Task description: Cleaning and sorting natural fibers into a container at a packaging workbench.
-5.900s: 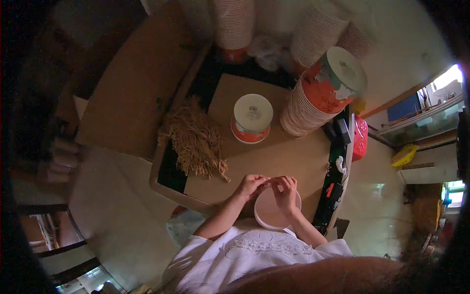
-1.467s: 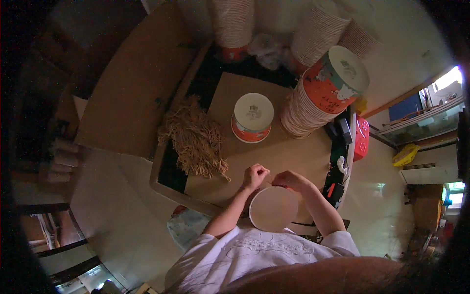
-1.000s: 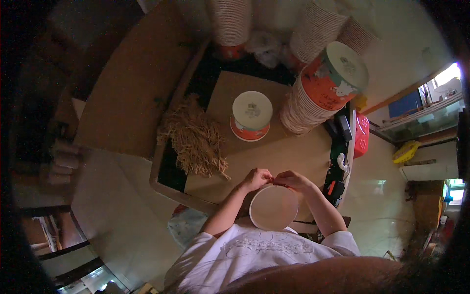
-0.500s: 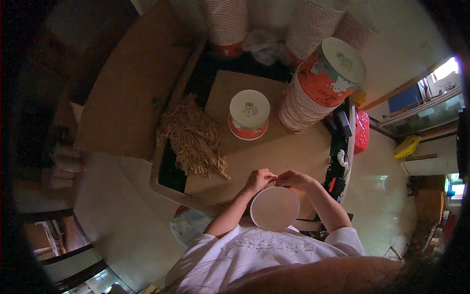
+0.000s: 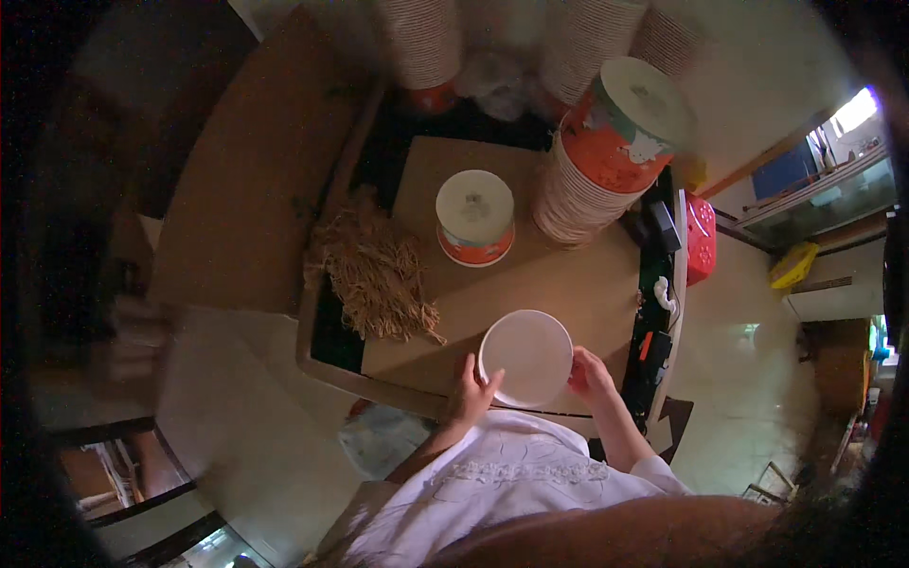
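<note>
A round paper tub (image 5: 526,360) sits between my hands at the near side of the table, its pale open mouth facing up at me. On its left side my left hand (image 5: 471,390) grips the wall, thumb at the rim. My right hand (image 5: 591,372) is closed round the opposite side, and its fingers are partly hidden by the tub. Beyond them a red tub (image 5: 476,251) stands upside down, its pale base (image 5: 475,206) upward. A tangled bundle of brown twine (image 5: 379,275) lies to the left of it.
A tall stack of nested tubs (image 5: 592,175) stands at the back right, with more stacks (image 5: 421,43) behind. Cardboard (image 5: 540,284) covers the tabletop. Along the right edge lie a black and orange tool (image 5: 653,355) and a crumpled white piece (image 5: 664,294). A red basket (image 5: 700,241) sits beside the table.
My hands have parted from the tub's far rim and now hold its two sides. The tub has moved forward, away from my body. The view has shifted slightly.
</note>
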Available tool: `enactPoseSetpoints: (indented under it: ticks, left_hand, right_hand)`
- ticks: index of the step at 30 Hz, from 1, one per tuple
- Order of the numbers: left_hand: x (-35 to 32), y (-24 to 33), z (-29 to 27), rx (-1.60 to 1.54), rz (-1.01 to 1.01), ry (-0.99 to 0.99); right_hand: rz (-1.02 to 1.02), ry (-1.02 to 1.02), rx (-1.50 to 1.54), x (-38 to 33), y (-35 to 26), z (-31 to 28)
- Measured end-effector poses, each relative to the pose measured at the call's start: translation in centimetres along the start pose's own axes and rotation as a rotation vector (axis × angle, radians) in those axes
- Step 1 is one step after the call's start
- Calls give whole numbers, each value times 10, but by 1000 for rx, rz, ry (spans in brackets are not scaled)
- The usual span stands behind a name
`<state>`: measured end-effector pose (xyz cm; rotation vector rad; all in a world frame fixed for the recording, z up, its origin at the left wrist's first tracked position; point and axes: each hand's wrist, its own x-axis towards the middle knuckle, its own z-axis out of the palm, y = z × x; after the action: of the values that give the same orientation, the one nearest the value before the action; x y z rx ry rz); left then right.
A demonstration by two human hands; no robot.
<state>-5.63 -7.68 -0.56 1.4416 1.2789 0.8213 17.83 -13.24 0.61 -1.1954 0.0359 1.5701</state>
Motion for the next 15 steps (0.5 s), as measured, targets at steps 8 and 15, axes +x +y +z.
enactPoseSetpoints:
  ticks: [8,15]
  left_hand:
    - [42,-1,-24,276,281,112]
    - [78,-18,-32,278,260,-76]
  right_hand:
    - [-299,11,283,-21,-64,-28]
    - [-774,118,565,-52,-144,-118]
